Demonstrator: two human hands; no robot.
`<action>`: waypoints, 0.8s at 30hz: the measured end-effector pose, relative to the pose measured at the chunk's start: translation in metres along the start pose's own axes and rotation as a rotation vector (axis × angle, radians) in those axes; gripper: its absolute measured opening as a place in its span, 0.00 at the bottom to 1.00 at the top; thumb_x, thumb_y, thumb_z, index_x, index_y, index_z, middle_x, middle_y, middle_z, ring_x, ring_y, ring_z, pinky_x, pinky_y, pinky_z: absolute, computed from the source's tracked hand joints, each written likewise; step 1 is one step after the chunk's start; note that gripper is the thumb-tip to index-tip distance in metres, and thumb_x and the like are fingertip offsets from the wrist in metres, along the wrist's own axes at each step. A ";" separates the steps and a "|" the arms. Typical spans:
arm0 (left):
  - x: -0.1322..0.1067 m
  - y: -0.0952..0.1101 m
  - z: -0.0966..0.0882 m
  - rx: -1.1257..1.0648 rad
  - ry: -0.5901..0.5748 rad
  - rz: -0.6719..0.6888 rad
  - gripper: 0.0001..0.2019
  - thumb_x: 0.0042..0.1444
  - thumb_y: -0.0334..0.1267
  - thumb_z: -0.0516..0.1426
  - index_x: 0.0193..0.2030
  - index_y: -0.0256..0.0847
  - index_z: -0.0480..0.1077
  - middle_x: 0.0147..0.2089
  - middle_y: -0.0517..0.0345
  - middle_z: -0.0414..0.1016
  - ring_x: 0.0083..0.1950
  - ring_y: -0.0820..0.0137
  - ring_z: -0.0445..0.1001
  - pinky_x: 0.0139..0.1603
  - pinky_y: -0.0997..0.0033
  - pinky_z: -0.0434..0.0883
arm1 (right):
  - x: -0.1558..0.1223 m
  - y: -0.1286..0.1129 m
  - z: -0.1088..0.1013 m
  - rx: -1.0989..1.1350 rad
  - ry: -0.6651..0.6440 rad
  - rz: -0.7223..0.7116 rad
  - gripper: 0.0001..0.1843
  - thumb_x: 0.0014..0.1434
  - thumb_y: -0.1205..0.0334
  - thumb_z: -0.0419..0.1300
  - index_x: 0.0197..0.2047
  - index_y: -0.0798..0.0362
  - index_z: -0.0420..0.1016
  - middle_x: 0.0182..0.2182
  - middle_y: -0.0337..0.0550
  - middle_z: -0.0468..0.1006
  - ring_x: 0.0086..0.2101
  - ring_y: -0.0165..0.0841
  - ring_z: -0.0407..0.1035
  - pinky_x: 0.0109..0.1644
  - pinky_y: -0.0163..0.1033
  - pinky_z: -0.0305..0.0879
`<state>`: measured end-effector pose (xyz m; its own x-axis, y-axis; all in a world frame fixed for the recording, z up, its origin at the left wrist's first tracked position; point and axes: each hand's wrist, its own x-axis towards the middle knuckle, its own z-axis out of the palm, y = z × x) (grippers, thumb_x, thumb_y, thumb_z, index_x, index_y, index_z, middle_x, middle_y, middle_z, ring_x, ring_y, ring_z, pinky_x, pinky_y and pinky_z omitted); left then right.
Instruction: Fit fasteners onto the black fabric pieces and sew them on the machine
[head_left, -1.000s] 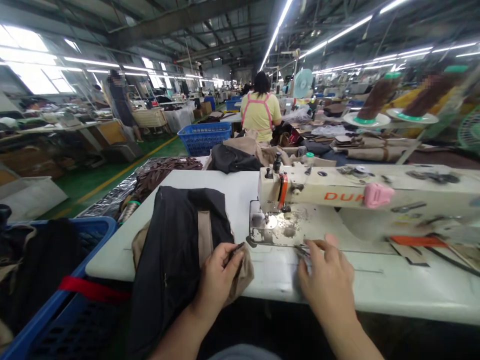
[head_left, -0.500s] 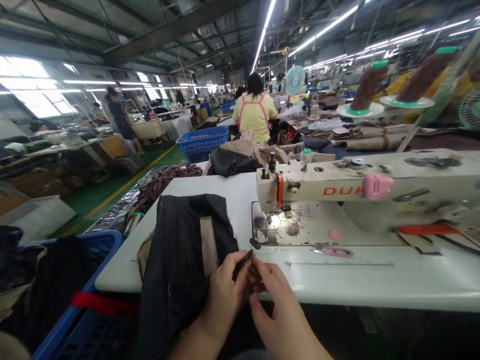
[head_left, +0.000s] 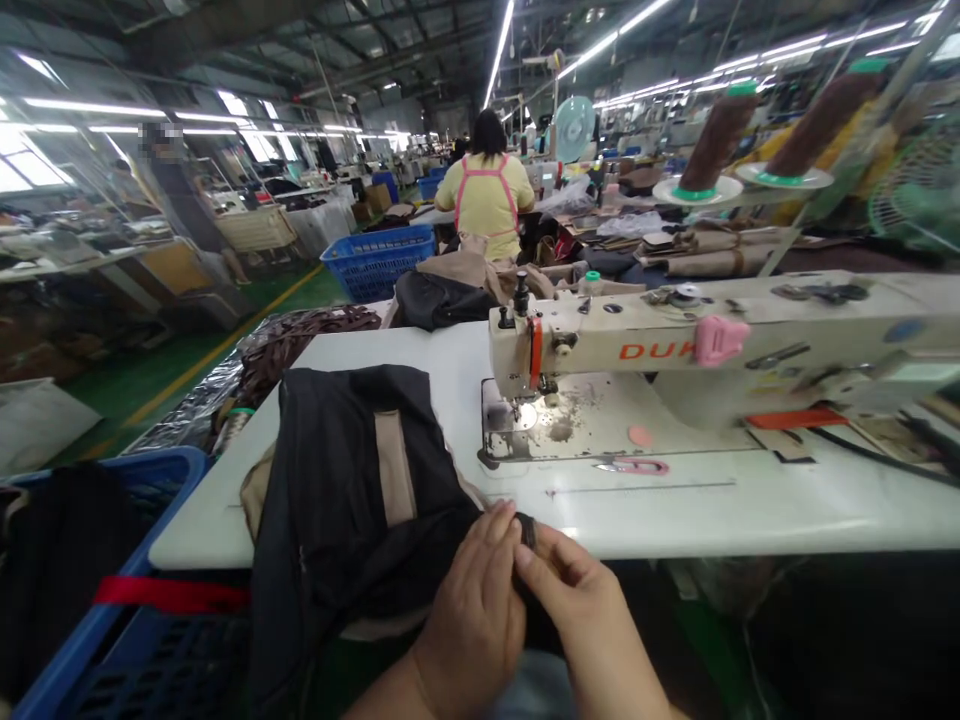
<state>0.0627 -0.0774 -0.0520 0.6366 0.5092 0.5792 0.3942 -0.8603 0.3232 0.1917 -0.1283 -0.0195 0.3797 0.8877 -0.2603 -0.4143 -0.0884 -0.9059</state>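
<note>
A black garment with a beige strip [head_left: 352,490] lies on the white table [head_left: 675,510] and hangs over its front edge. My left hand [head_left: 476,610] and my right hand [head_left: 581,605] are pressed together at the table's front edge. Both pinch a small dark part of the garment [head_left: 527,530] between their fingertips. A cream sewing machine [head_left: 675,350] stands just behind my hands, its needle area [head_left: 525,400] to the upper right of the garment. Small pink-handled snips [head_left: 637,466] lie on the table in front of the machine.
A blue crate with dark cloth and a red strap [head_left: 112,590] stands at the left. Brown strips [head_left: 300,340] are piled beyond the table. A person in a yellow shirt [head_left: 487,200] sits ahead with their back to me. Thread cones [head_left: 712,140] stand at the upper right.
My right hand left the snips on the table and came over to my left hand. Both hands then drew the garment's dark part lower, toward the table's front edge.
</note>
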 end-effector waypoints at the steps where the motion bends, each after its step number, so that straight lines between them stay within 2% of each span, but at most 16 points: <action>1: -0.002 0.002 0.000 -0.024 -0.022 0.000 0.34 0.58 0.19 0.47 0.73 0.32 0.54 0.71 0.34 0.65 0.75 0.53 0.59 0.69 0.47 0.71 | 0.001 0.001 0.000 0.006 0.022 0.005 0.22 0.50 0.49 0.74 0.46 0.52 0.85 0.41 0.48 0.86 0.46 0.47 0.79 0.60 0.54 0.71; 5: -0.004 0.003 -0.009 -0.154 -0.111 -0.026 0.39 0.54 0.19 0.46 0.75 0.32 0.50 0.75 0.37 0.57 0.78 0.55 0.53 0.72 0.46 0.67 | 0.006 0.006 -0.001 -0.009 0.094 0.008 0.18 0.48 0.49 0.75 0.38 0.52 0.86 0.35 0.45 0.85 0.40 0.42 0.79 0.52 0.47 0.74; 9: 0.010 -0.003 -0.029 -0.192 -0.129 -0.133 0.31 0.62 0.24 0.47 0.72 0.39 0.56 0.72 0.42 0.64 0.73 0.58 0.64 0.70 0.51 0.70 | 0.011 0.004 -0.001 -0.137 0.123 -0.057 0.18 0.49 0.47 0.73 0.34 0.54 0.84 0.29 0.43 0.83 0.33 0.38 0.75 0.43 0.42 0.73; 11: 0.023 -0.007 -0.045 -0.139 -0.074 -0.209 0.26 0.65 0.27 0.48 0.69 0.41 0.61 0.68 0.44 0.70 0.70 0.59 0.69 0.68 0.54 0.72 | 0.014 0.000 0.000 -0.182 0.137 -0.097 0.19 0.50 0.46 0.73 0.35 0.54 0.85 0.27 0.42 0.81 0.29 0.36 0.73 0.38 0.41 0.72; 13: 0.038 -0.013 -0.067 -0.047 -0.037 -0.229 0.22 0.65 0.28 0.49 0.64 0.41 0.66 0.64 0.46 0.74 0.67 0.59 0.72 0.68 0.53 0.72 | 0.016 -0.004 0.001 -0.196 0.143 -0.116 0.19 0.50 0.46 0.72 0.35 0.53 0.85 0.26 0.41 0.81 0.28 0.36 0.71 0.35 0.40 0.71; 15: 0.054 -0.021 -0.090 0.046 -0.092 -0.189 0.18 0.64 0.29 0.51 0.58 0.42 0.71 0.60 0.47 0.78 0.63 0.58 0.75 0.67 0.52 0.72 | 0.017 -0.007 0.002 -0.218 0.148 -0.134 0.19 0.50 0.45 0.72 0.35 0.53 0.85 0.24 0.40 0.79 0.26 0.35 0.70 0.33 0.39 0.70; 17: 0.071 -0.033 -0.109 0.116 -0.186 -0.150 0.15 0.63 0.31 0.54 0.55 0.42 0.74 0.57 0.47 0.79 0.59 0.56 0.77 0.65 0.50 0.72 | 0.016 -0.009 0.002 -0.253 0.154 -0.163 0.18 0.49 0.46 0.72 0.35 0.52 0.86 0.22 0.38 0.78 0.25 0.34 0.68 0.32 0.39 0.69; 19: 0.089 -0.048 -0.120 0.105 -0.327 -0.104 0.16 0.60 0.31 0.58 0.55 0.43 0.76 0.56 0.47 0.80 0.59 0.54 0.77 0.67 0.48 0.70 | 0.014 -0.010 0.002 -0.285 0.144 -0.196 0.17 0.51 0.47 0.72 0.35 0.51 0.86 0.22 0.38 0.77 0.24 0.34 0.68 0.31 0.39 0.69; 21: 0.108 -0.064 -0.122 -0.045 -0.509 -0.060 0.22 0.56 0.30 0.61 0.59 0.47 0.75 0.61 0.49 0.78 0.64 0.54 0.74 0.70 0.50 0.66 | 0.013 -0.011 0.002 -0.297 0.094 -0.226 0.16 0.52 0.48 0.71 0.37 0.51 0.86 0.25 0.40 0.80 0.27 0.36 0.71 0.34 0.39 0.71; 24: 0.136 -0.082 -0.113 -0.415 -0.872 -0.049 0.27 0.55 0.30 0.64 0.61 0.57 0.74 0.66 0.61 0.75 0.71 0.60 0.68 0.73 0.55 0.62 | 0.013 -0.015 0.000 -0.315 0.018 -0.285 0.15 0.54 0.49 0.70 0.39 0.50 0.87 0.30 0.43 0.82 0.31 0.37 0.73 0.39 0.40 0.72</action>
<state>0.0419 0.0602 0.0847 0.9600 0.2385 -0.1469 0.2741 -0.6917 0.6681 0.2026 -0.1157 -0.0094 0.4580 0.8889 0.0125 -0.0189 0.0238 -0.9995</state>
